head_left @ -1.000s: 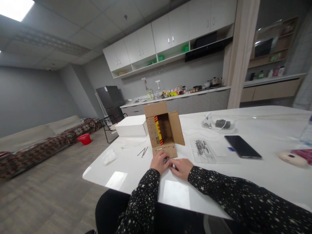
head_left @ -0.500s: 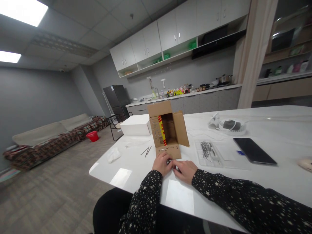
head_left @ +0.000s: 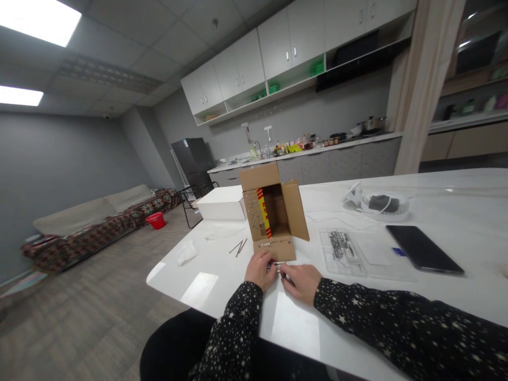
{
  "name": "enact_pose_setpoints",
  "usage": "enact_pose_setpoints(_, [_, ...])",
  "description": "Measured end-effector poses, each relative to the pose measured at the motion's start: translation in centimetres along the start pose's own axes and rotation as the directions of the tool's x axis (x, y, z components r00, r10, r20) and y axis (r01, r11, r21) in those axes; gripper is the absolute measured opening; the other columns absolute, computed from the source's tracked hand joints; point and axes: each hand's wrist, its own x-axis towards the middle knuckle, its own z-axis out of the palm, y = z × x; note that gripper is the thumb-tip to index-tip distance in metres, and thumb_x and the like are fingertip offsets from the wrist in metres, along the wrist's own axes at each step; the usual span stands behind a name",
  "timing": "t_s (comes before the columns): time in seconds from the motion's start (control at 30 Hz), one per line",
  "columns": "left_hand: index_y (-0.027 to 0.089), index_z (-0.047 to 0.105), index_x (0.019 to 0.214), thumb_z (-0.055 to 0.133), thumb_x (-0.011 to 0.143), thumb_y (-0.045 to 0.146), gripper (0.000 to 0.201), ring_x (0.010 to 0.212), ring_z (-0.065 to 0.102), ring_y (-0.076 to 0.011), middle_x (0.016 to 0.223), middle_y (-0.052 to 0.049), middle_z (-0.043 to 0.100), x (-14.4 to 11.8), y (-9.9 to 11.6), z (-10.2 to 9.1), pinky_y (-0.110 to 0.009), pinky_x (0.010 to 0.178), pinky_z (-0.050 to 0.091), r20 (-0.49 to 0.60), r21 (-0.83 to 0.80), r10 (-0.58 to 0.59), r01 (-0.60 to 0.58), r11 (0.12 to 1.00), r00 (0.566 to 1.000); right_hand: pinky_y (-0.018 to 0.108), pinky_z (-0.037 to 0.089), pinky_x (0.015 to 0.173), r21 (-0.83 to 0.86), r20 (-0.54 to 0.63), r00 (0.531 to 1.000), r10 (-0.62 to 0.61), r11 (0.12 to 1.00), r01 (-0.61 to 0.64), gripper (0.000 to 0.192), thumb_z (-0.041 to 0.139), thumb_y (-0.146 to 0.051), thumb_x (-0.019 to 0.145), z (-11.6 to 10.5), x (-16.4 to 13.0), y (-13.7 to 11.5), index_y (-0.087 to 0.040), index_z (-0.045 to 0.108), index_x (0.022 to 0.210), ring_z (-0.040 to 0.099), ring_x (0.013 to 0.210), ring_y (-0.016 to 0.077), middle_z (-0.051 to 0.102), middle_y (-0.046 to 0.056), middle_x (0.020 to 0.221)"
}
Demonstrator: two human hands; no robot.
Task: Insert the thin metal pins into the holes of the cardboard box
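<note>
An opened cardboard box (head_left: 254, 217) stands on its side on the white table, its mouth facing me. A row of small holes or studs runs along its front flap (head_left: 273, 248), and more shiny dots cover its left side. Just before that flap, my left hand (head_left: 261, 271) rests on the table with curled fingers. My right hand (head_left: 302, 283) lies beside it, its thumb and fingers pinched together. Slim shiny metal pieces (head_left: 278, 266) show between the fingertips of both hands, too small to name. To the right sits a clear plastic case (head_left: 323, 254) with several small metal parts (head_left: 340, 245).
Thin dark sticks (head_left: 240, 247) and a crumpled white tissue (head_left: 186, 252) lie left of the box. A long white box (head_left: 222, 205) stands behind. On the right are a black phone (head_left: 423, 248) and a white round device with a cable (head_left: 384, 205).
My hands have moved slightly apart, so the metal pieces between the fingertips show more. The view has shifted a little. The cardboard box stands in the same place.
</note>
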Motion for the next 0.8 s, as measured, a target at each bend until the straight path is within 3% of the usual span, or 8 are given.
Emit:
enact_pose_setpoints(0.37, [0.020,0.062,0.076,0.051,0.073,0.015,0.013,0.081,0.057,-0.0165,0.081,-0.003,0.062,-0.5,-0.1,-0.8,-0.029,0.075,0.043,0.034,-0.010,-0.086,0.086,0.996,0.996,0.027,0.032,0.063,-0.020,0.037,0.997,0.062,0.998,-0.061,0.020,0.043,-0.031,0.085,0.3,0.4,0.1,-0.024,0.056,0.099,0.061,0.075,0.0183,0.069,0.003,0.090])
enact_pose_setpoints(0.8, [0.020,0.058,0.077,0.049,0.075,0.018,0.010,0.086,0.055,-0.0189,0.083,-0.001,0.062,-0.9,0.5,-1.6,-0.033,0.077,0.036,0.037,0.117,-0.240,0.234,0.965,0.970,0.028,0.030,0.062,0.008,0.012,1.000,0.012,1.000,-0.012,0.022,0.039,-0.033,0.087,-0.3,0.0,0.4,-0.024,0.055,0.099,0.061,0.074,0.0175,0.069,0.002,0.089])
